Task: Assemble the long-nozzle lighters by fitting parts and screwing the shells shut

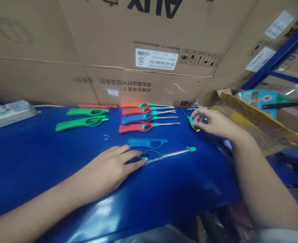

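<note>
My left hand lies over the handle of an opened blue lighter, its fingers closed on it. A metal tube with a teal tip extends right from that lighter. Just behind it lies a blue half shell. My right hand is at the table's back right, its fingertips at a small yellow and black screwdriver whose thin shaft points to the back left. Whether the fingers grip the screwdriver is hard to tell.
Several assembled lighters lie in a row behind the shells. Green shells and tiny screws are to the left. A white power strip sits far left; a cardboard box stands right, and large cartons behind.
</note>
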`<state>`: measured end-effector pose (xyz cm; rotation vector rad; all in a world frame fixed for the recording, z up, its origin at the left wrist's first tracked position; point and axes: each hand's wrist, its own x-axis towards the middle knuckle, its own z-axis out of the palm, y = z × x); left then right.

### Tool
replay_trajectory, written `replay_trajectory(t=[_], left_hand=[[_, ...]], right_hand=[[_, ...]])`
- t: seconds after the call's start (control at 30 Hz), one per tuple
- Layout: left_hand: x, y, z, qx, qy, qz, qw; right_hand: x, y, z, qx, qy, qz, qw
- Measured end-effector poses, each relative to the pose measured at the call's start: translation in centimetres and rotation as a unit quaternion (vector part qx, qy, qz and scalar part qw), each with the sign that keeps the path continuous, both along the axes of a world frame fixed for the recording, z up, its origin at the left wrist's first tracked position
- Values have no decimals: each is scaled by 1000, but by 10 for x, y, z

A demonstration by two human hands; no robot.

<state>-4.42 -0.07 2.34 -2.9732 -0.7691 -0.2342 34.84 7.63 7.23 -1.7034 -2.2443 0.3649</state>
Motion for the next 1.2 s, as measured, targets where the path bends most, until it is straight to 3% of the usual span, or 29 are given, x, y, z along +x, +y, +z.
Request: replay_trajectory(t=[0.1, 0.2, 0.33, 0.77, 0.87, 0.97, 1.03, 1.13, 1.2], left_hand=[[1, 1, 1, -7, -2, 1, 1000], [2, 1, 2, -18, -10, 0, 1000], [2, 0, 2, -46, -36, 7, 998], [6, -5, 3, -102, -83, 40, 991], [7, -6, 6, -108, -78, 54, 990], [8, -8, 7, -120, -77, 72, 987], [9, -9, 8, -126, -82, 80, 985], [11, -11, 9, -129, -88, 92, 983], [11, -11, 9, -129, -90, 100, 982]], right_hand=[[-24, -8, -9, -25, 36, 130, 991], [-41, -14, -15, -73, 7, 173, 982], [-48, -17, -18, -93, -32, 161, 982], [-56, -25, -16, -41, -149, 71, 985], [-52, -21, -21, -40, -156, 98, 982], [-55, -20, -21, 6, -116, 117, 986], [-64, -25, -21, 25, -29, 132, 991], [-85, -38, -24, -32, 115, 215, 969], [-98, -47, -28, -52, 122, 274, 952]])
